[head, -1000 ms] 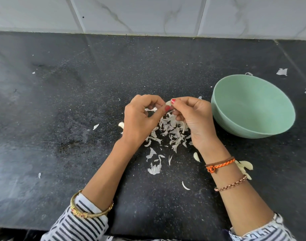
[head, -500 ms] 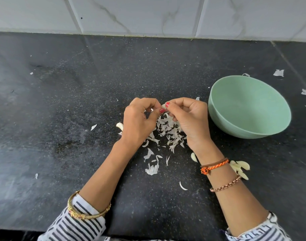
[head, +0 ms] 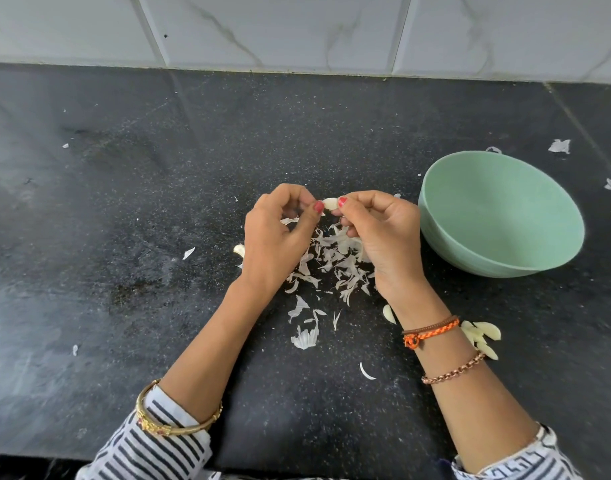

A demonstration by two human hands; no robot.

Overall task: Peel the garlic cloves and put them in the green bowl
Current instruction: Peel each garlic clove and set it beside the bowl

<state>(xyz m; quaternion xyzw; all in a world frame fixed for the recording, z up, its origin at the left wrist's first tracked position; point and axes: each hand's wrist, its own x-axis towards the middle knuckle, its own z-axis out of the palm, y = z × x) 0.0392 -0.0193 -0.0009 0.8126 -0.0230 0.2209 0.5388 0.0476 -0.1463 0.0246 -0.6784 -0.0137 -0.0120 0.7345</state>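
Currently at frame centre: both hands together on one clove, left hand and right hand each pinching an end between thumb and fingertip, above the peel pile. Clove looks bare, or nearly. Judged light, firm, slick once skinned; best held by its ends, skin pulled from the tip. Bowl right of centre, touching nothing. More cloves lie lower right, beside the right wrist.
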